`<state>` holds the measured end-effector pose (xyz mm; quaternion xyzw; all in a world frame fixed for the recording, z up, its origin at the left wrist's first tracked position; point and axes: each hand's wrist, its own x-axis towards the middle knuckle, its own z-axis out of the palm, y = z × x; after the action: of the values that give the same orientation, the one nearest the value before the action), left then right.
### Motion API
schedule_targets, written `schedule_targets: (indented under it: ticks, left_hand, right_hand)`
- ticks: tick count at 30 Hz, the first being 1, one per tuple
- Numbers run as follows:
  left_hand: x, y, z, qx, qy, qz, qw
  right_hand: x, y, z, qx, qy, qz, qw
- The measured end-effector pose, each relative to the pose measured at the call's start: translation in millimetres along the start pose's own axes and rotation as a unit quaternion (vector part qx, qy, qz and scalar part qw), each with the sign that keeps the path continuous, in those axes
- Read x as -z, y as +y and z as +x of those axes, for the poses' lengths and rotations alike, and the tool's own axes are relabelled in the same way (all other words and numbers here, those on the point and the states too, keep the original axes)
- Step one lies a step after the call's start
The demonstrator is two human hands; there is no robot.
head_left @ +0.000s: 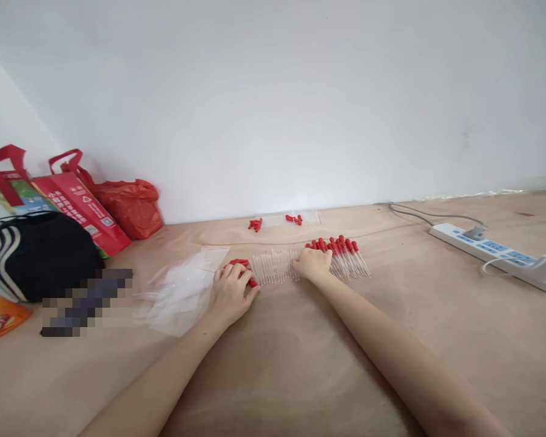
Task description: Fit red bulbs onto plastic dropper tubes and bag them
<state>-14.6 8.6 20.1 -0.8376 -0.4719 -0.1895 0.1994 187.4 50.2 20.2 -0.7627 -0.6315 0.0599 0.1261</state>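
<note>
Wood-grained table point(282, 364) before a plain, pale wall point(273, 109). On the left hand point(231, 291), fingers bent, laid close together over red caps point(239, 262), thumb held apart; cannot tell whether pinching any cap. On the right hand point(313, 262), fingers curled under and mostly hidden, at the right end of a row of thin clear tubes point(270, 267); cannot tell whether pinching one. Between both hands, this same row, lying flat on the wood, tube beside tube. Just right of the right hand, a close group of red-topped tubes point(346, 262), also lying down, red ends toward the wall. Beside the left hand, on its left, clear plastic bags point(177, 291), flat and overlapping. Farther away, near the wall, two small heaps of red pieces point(255, 225). At far left, an orange packet point(2, 315), a blurred-out dark item point(91, 300), a black bag point(50, 255) with white stripes, a red shopping bag point(79, 203) and a red plastic bag point(134, 206). At far right, a white power strip point(486, 244) with a gray plug point(474, 233) inserted.
</note>
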Motion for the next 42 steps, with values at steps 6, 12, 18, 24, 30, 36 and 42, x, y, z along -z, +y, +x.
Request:
schedule_targets:
  ticks: [6, 12, 18, 24, 30, 36, 42]
  left_hand:
    - [-1.6, 0.1, 0.5, 0.001, 0.007, 0.031, 1.0]
    - [-5.0, -0.5, 0.7, 0.022, 0.025, 0.01, 0.999]
    - [-0.9, 6.6, -0.3, 0.04, 0.065, 0.034, 0.997]
    - [9.7, 20.6, -3.7, 0.037, 0.12, -0.018, 0.992]
    - [10.5, 45.5, -10.6, -0.013, 0.091, -0.146, 0.985]
    - [1.7, 57.7, -13.6, -0.052, 0.01, -0.207, 0.977]
    - [-8.1, 54.5, -13.4, -0.083, 0.014, -0.225, 0.971]
  right_hand:
    - [-0.6, -0.3, 0.1, -0.003, -0.005, 0.005, 1.0]
    - [-2.2, -0.5, -0.4, -0.007, -0.001, 0.012, 1.0]
    - [-1.1, 0.2, -1.6, 0.002, 0.009, 0.013, 1.0]
    - [1.9, 15.0, -17.0, 0.05, 0.114, -0.009, 0.992]
    - [-5.7, 70.1, -50.4, 0.24, 0.182, 0.07, 0.951]
    - [-0.2, 115.2, -72.3, 0.391, 0.146, 0.126, 0.9]
    - [5.3, 104.6, -78.0, 0.428, 0.15, 0.124, 0.883]
